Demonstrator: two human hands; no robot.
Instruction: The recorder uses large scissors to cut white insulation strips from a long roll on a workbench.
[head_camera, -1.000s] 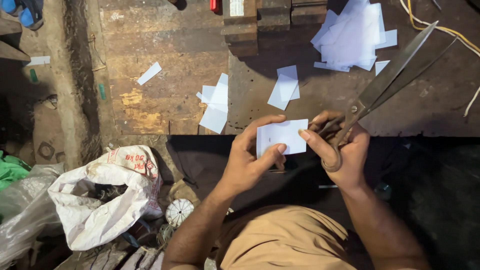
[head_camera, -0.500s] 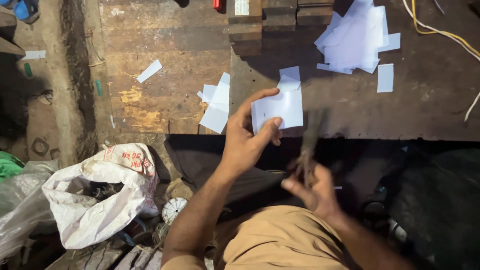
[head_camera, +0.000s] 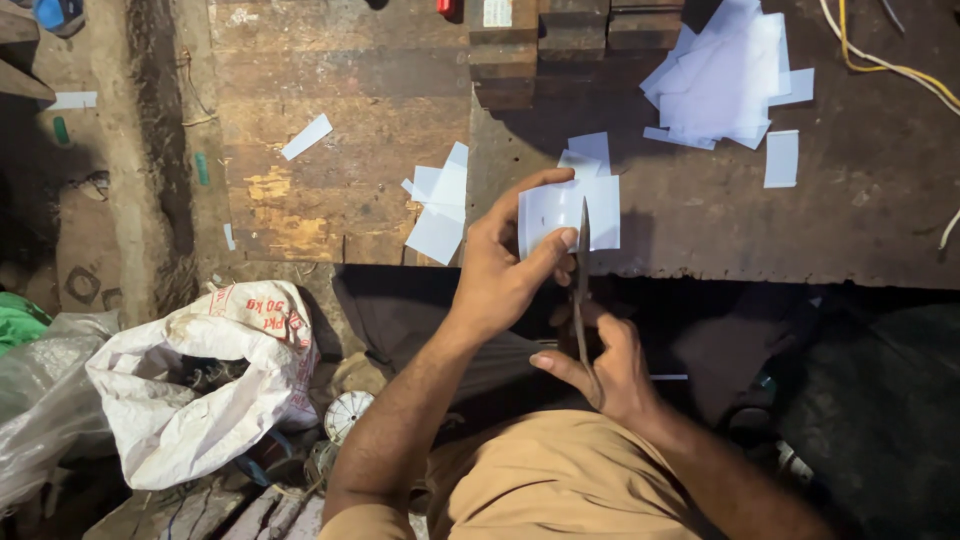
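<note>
Left hand (head_camera: 497, 277) pinched the sheet (head_camera: 560, 212) over the bench's (head_camera: 720, 230) near edge | right hand (head_camera: 612, 372) gripped scissors (head_camera: 582, 285), blades in the sheet | risk I judged: thumb beside blade, could be nicked.

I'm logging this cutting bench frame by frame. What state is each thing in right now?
Left hand: pinching the white sheet.
White sheet: held upright, scissors blade against it.
Scissors: gripped, blades edge-on, opening unclear.
Right hand: closed on the scissors handles.
Paper pile: loose on the bench.
White sack: open, slumped.
</note>
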